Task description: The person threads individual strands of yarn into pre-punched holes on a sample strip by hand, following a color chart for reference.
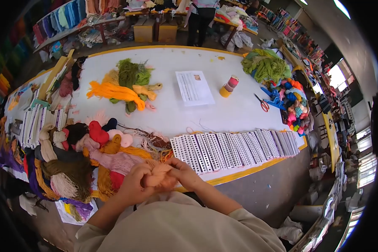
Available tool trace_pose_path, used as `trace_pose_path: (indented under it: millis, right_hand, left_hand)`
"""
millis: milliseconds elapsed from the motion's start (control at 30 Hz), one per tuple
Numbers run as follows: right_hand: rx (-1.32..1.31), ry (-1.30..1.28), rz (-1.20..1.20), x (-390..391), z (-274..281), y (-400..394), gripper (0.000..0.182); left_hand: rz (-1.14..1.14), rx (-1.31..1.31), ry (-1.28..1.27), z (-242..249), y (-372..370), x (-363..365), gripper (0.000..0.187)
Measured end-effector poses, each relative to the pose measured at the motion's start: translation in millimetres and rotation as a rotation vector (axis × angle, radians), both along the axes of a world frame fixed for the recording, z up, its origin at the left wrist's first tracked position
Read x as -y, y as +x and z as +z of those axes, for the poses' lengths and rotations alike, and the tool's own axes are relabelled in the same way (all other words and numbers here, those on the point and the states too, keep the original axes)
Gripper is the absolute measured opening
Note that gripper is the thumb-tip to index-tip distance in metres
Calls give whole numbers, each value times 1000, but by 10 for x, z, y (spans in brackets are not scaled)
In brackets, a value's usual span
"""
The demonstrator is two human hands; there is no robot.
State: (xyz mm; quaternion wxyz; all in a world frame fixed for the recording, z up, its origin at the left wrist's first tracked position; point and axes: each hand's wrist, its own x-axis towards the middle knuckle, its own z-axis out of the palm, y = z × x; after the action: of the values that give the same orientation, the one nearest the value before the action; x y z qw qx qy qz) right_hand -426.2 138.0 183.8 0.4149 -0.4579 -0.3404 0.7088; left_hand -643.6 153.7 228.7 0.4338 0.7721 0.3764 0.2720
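Observation:
Close to my body, at the table's front edge, a peach-orange skein of yarn [158,175] is bunched between both hands. My left hand [135,181] wraps its fingers around the skein's left side. On the right side, my right hand [184,173] pinches it with bent fingers. Just left of the hands lies a heap of yarn skeins, with a pink skein [113,158] and a mustard skein [105,182] nearest. A row of white punched cards [235,149] stretches away to the right of my right hand.
On the white table [155,119] lie orange yarn [115,93], a printed sheet [194,88], stacked thread cones [229,86], scissors [262,103] and green yarn [264,65]. Colourful yarn balls [297,105] crowd the right end. A person [200,21] stands beyond the far edge.

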Motion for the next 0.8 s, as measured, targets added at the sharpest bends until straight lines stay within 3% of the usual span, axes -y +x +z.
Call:
trace_pose_path:
  millis: [67,100,233,300,333,367,400,500,567,600,667,733,800]
  right_hand:
    - [-19,68,107,23,172,-52,24]
    - [183,186,173,41,90,-47,26]
    - [358,212,264,39,-145,0,31]
    - [112,54,105,15,-171,15,29]
    - [111,53,104,-13,-158,7,29]
    - [-110,-106,13,-57,-147,-16,30]
    - [-331,-261,-80,-86,-120,-54,31]
    - [-545,-288,-165,-133,-87,-175,35]
    - [-597,-285,-89,-172,-68,-220,38]
    - [-650,-280,-12,-190,-59,-234,41]
    - [-582,-212,93,-218,-38,-239,44]
    - [-509,-145,203,-244,1,-219,47]
    - [-409,-81,532,-258,57,-161,56]
  left_hand:
    - [101,70,204,65,78,-35,35]
    - [101,71,204,54,80,-53,35]
    - [14,-84,281,-31,-36,-67,33]
    - [33,-135,369,-6,-38,-73,31]
    - [84,-98,524,49,-12,-83,29]
    - [133,-61,679,110,16,-76,27]
    - [128,-62,678,170,42,-54,27]
    - [211,-3,671,186,86,-20,23]
    - [259,348,-162,-46,1,80,14]
    - [256,344,-162,-25,-39,64,14]
    - [244,356,-607,52,-104,9,10]
    - [331,488,-698,25,-116,-39,11]
    - [455,618,-818,178,-62,-89,14]
